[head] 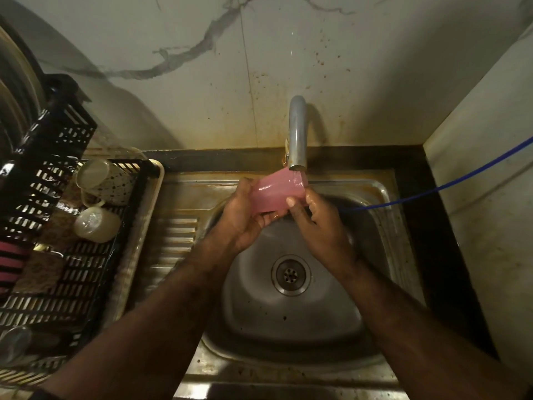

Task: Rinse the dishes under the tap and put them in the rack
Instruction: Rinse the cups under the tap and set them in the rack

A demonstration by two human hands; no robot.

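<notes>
A pink plastic cup (277, 192) lies on its side under the steel tap (297, 134), its mouth at the running water. My left hand (245, 215) grips the cup's base end from below. My right hand (314, 217) holds the mouth end, thumb on the cup's side. Both hands are above the steel sink (259, 307). The black plastic rack (75, 255) stands to the left on the drainboard, with two pale cups (96, 223) lying in it.
Plates stand upright in the rack's far left part (17, 90). A blue hose (450, 183) runs from the right wall into the sink. The drain (290, 274) sits in the basin's middle. A tiled wall rises close on the right.
</notes>
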